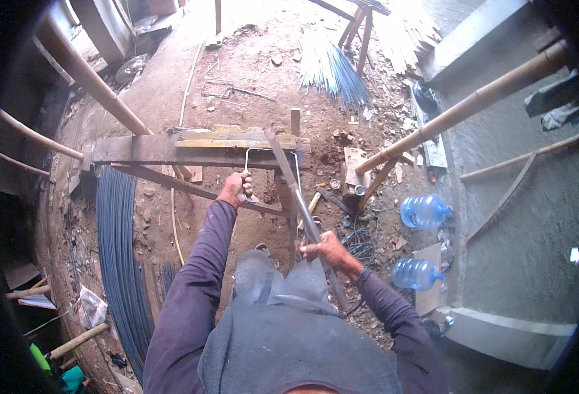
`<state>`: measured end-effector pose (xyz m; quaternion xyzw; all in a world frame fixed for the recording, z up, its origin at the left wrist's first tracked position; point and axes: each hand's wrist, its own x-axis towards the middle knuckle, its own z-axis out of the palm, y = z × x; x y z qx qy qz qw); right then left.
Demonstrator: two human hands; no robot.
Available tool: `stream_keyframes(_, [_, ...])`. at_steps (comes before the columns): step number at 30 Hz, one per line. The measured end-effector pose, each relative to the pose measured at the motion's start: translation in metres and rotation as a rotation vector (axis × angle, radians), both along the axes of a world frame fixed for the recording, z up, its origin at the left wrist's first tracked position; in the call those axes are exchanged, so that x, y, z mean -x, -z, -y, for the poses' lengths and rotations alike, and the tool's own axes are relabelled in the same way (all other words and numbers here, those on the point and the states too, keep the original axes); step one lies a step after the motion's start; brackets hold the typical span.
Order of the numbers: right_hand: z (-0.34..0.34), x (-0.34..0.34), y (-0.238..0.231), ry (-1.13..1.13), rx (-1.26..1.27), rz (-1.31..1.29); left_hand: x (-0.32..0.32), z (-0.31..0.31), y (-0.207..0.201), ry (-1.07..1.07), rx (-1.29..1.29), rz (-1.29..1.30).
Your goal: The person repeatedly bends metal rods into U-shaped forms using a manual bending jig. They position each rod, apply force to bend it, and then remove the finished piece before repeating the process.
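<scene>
Bent rod [247, 157]: at the near edge of the bench [138, 151], toward its right end; two corners visible, both legs running back toward you.
Left leg of rod: your left hand [237, 189] has its fingers curled tight around it, just on your side of the bench.
Long bar [307, 220]: slants across the bench's right end, upper end over the yellowish board [217, 139] on top; crosses in front of the rod.
Bar grip: your right hand [332, 251] is wrapped round the bar, fingers clamped, nearer you than the bench.
Corners done: two, by my reading; the lower ends are partly hidden, so a third cannot be confirmed.
Side left open: no run joining the legs shows; judged part-formed.
Bent pieces [227, 96]: on the ground beyond the bench; probably already worked.
Straight rods [115, 230]: long dark bundle, left and near side of the bench; apparently unbent.
</scene>
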<state>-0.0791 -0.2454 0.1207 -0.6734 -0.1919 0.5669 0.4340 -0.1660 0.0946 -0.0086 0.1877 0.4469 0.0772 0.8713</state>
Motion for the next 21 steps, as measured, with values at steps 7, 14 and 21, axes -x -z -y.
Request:
stream_keyframes(7, [0.011, -0.05, -0.054, 0.108, -0.042, 0.093, -0.035, 0.011, -0.038, -0.259, 0.294, 0.135])
stream_keyframes(14, [0.019, -0.065, -0.053, 0.273, 0.001, 0.002, -0.047, -0.022, -0.013, -0.248, 0.239, 0.136])
stream_keyframes(21, [0.054, -0.143, -0.008, 0.188, 0.044, -0.048, -0.113, 0.003, -0.032, -0.481, 0.166, 0.34])
